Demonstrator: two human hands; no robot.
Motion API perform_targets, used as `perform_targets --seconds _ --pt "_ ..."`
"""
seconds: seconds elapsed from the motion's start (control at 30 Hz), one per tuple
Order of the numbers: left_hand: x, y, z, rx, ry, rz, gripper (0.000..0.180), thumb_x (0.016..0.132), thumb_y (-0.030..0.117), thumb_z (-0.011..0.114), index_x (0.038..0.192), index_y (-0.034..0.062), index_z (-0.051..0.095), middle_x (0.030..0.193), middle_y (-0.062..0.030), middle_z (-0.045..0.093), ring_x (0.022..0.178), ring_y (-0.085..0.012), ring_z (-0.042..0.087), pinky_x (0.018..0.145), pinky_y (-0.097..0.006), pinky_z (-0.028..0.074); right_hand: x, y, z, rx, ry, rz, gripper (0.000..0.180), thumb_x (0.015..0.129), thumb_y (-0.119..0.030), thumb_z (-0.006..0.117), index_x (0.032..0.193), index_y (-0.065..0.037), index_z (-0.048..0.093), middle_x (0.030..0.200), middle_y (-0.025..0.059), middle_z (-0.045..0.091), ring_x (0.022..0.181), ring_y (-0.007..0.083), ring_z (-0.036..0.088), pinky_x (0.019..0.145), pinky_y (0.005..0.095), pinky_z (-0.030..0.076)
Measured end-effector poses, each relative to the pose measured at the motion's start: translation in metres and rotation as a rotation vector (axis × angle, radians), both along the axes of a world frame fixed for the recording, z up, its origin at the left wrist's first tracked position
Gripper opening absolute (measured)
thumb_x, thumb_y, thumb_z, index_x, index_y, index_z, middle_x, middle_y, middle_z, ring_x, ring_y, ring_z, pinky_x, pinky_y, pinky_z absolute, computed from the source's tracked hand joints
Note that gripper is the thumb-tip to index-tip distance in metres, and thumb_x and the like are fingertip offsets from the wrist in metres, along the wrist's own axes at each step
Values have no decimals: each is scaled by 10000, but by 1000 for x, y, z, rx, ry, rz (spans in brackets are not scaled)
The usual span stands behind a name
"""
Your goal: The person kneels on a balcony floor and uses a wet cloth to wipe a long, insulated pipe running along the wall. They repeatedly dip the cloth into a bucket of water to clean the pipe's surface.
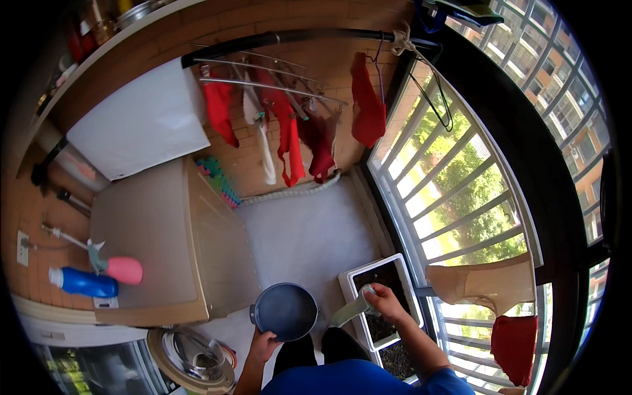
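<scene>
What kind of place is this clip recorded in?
Most likely a home laundry balcony or utility area. Red garments hang on a drying rack against a brick wall, a barred window looks out on trees and apartment blocks, and white planter boxes of soil sit by the bars.

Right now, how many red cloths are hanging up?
5 red cloths: three on the wall drying rack, one on a hanger by the window, one on the railing. Others may be hidden.
</scene>
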State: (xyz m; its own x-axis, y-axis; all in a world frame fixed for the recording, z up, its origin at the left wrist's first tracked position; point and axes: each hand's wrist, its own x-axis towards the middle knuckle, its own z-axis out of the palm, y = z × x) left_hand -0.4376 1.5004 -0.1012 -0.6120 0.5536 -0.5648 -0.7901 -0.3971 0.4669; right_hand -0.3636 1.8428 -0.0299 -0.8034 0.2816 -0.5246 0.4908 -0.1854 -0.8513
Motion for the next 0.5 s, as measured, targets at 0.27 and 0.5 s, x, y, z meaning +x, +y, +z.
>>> perform_targets --seconds 0.27,0.5 --pt "-103 98 -95 -58 -21 -97 746 625 -98 414 1293 184 241 1223 -137 356 1096 -333 419 817 -518 425 -61 47 -58 62 -61 -241 197 853 -196 535 940 -24 577 760 -13 569 693 70 494 633 237 415" --pt "-186 189 -170 -77 -31 -259 698 615 -97 429 1242 175 287 1187 -141 379 1093 -340 415 810 -528 432 -94 122 -144 124 -175 -270 239 835 -203 561 988 -20 575 811 17 594 744 89 532 671 249 431"
